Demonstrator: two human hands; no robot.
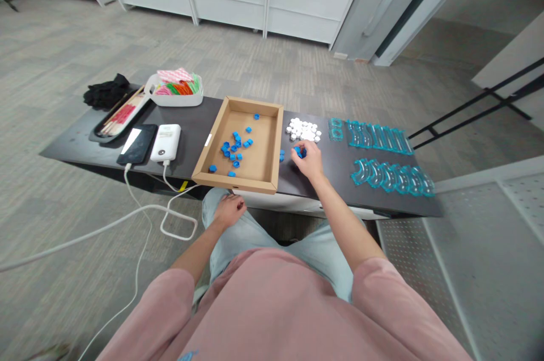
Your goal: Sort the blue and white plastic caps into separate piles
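Covering part of a small cluster of blue pieces (298,152), the right grip (309,159) is held low over the desk (336,164), its fingers bent and drawn partly together; whether a piece is clasped or merely touched cannot be told. More blue pieces are seen just left of this grip, beside a cardboard box (260,160), in which others are scattered. White pieces (303,130) are heaped just beyond the grip, while clear teal pieces (393,177) are laid out in two rows to its right. The left grip (229,209) is rested on the left thigh, below the box, with its fingers loosely curled; its palm is hidden, so its contents cannot be told. Beyond it to the left, a white power bank (165,143) and a phone (136,144) are placed side by side
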